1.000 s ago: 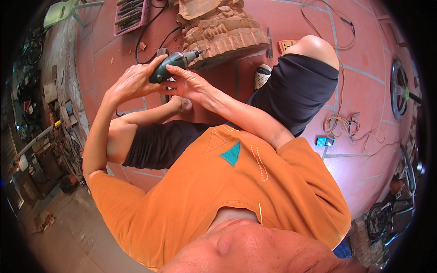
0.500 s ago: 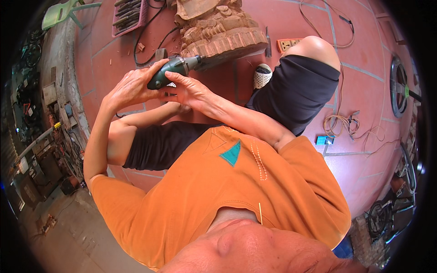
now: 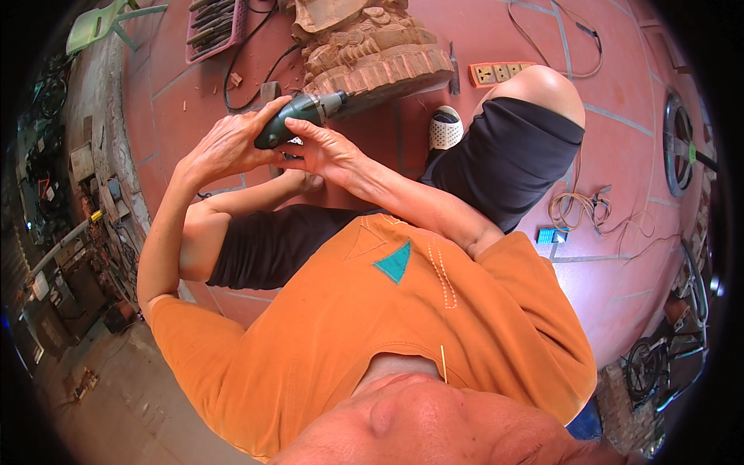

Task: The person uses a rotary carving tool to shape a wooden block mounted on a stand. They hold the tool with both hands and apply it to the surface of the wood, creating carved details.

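Note:
Both my hands are closed around a dark green handheld grinder (image 3: 291,120) with a grey metal nose. My left hand (image 3: 225,147) wraps its rear end from the left. From the right, my right hand (image 3: 329,155) grips it, the thumb along the near side and the fingers partly hidden below. The nose points right, at the lower left edge of a brown carved wooden piece (image 3: 364,50) that lies on the floor. Whether the tip touches the wood I cannot tell.
A pink basket (image 3: 190,46) of long narrow tools stands at the far left, near a black cord. Right of the carving lie a thin dark tool (image 3: 454,70) and an orange power strip (image 3: 500,73). A coiled brown cord (image 3: 570,205) and a small blue box (image 3: 552,236) are farther right.
The grinder and both hands have shifted slightly right, the grip unchanged. My right knee has moved a little right and down, uncovering more of the power strip.

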Demonstrator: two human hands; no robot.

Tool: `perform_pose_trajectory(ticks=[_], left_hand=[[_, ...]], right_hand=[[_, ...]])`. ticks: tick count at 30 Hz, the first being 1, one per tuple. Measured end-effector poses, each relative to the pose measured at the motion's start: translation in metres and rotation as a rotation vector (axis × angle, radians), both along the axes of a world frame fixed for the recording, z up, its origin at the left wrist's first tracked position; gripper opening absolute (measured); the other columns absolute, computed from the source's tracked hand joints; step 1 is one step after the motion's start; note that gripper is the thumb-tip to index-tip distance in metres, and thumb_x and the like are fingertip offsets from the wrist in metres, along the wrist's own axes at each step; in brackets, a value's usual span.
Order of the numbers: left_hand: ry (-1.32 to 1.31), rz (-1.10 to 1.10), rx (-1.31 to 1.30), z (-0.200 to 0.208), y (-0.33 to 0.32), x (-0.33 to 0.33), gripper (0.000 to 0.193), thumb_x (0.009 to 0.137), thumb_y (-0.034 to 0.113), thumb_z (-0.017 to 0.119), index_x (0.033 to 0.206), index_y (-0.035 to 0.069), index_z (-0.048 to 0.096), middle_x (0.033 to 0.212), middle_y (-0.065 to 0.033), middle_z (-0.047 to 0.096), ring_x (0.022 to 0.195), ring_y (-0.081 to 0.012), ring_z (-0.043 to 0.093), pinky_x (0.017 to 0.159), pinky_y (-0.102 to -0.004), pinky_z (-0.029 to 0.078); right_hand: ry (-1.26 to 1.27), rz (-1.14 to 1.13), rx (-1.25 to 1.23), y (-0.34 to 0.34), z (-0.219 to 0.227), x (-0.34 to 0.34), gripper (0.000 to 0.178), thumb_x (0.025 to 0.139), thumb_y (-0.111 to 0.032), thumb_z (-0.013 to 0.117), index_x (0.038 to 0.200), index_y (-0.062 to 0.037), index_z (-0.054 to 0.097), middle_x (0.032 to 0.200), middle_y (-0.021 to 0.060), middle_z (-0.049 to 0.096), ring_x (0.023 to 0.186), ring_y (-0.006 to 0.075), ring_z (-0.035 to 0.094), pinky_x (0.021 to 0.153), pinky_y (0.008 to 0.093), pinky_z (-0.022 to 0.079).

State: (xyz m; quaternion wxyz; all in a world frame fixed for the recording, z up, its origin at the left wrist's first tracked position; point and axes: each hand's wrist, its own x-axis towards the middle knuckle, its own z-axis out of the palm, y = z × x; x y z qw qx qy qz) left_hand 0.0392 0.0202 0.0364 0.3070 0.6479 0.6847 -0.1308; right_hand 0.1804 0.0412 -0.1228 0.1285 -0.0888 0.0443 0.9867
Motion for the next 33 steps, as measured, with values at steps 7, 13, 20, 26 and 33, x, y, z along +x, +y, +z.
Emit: perform_pose_trajectory(ticks=[7, 13, 20, 26, 33], left_hand=[[0.023, -0.015, -0.005, -0.0016, 0.0009, -0.0009, 0.094, 0.07, 0.022, 0.081, 0.151, 0.016, 0.034, 0.101, -0.0248, 0.068, 0.091, -0.0437, 0.066, 0.078, -0.0501, 0.05], [0.019, -0.031, 0.004, -0.0012, 0.0013, -0.002, 0.093, 0.071, 0.021, 0.08, 0.152, 0.017, 0.034, 0.1, -0.0251, 0.068, 0.09, -0.044, 0.066, 0.077, -0.0501, 0.05], [0.026, -0.045, 0.012, 0.0001, 0.0008, -0.0023, 0.091, 0.073, 0.025, 0.081, 0.151, 0.016, 0.034, 0.097, -0.0243, 0.068, 0.09, -0.0432, 0.066, 0.076, -0.05, 0.05], [0.028, -0.028, 0.015, 0.0002, 0.0006, -0.0016, 0.093, 0.072, 0.025, 0.082, 0.152, 0.016, 0.034, 0.098, -0.0247, 0.069, 0.091, -0.0434, 0.067, 0.077, -0.0501, 0.05], [0.022, -0.029, 0.043, -0.0016, -0.0016, -0.005, 0.094, 0.073, 0.027, 0.082, 0.152, 0.017, 0.033, 0.096, -0.0242, 0.069, 0.089, -0.0429, 0.067, 0.077, -0.0503, 0.05]], right_hand=[[0.004, -0.007, -0.014, 0.0, -0.0015, -0.0004, 0.042, 0.086, -0.018, 0.078, 0.12, -0.0075, 0.058, 0.114, 0.0109, 0.064, 0.107, 0.0267, 0.062, 0.089, 0.0496, 0.055], [0.005, -0.01, -0.021, -0.0002, 0.0008, -0.0001, 0.039, 0.086, -0.017, 0.079, 0.119, -0.0078, 0.059, 0.111, 0.0097, 0.066, 0.104, 0.0253, 0.064, 0.086, 0.0467, 0.056], [0.003, -0.012, -0.022, -0.0011, -0.0014, -0.0023, 0.039, 0.086, -0.018, 0.078, 0.119, -0.0075, 0.059, 0.112, 0.0098, 0.065, 0.105, 0.0256, 0.063, 0.087, 0.0478, 0.055], [0.001, -0.027, 0.011, -0.0005, -0.0014, -0.0046, 0.044, 0.086, -0.02, 0.078, 0.123, -0.0077, 0.057, 0.116, 0.0101, 0.064, 0.11, 0.0265, 0.061, 0.089, 0.0513, 0.054], [0.0, -0.03, 0.054, 0.001, -0.001, -0.0071, 0.044, 0.087, -0.022, 0.078, 0.123, -0.009, 0.057, 0.115, 0.0095, 0.064, 0.11, 0.0254, 0.061, 0.09, 0.0512, 0.054]])
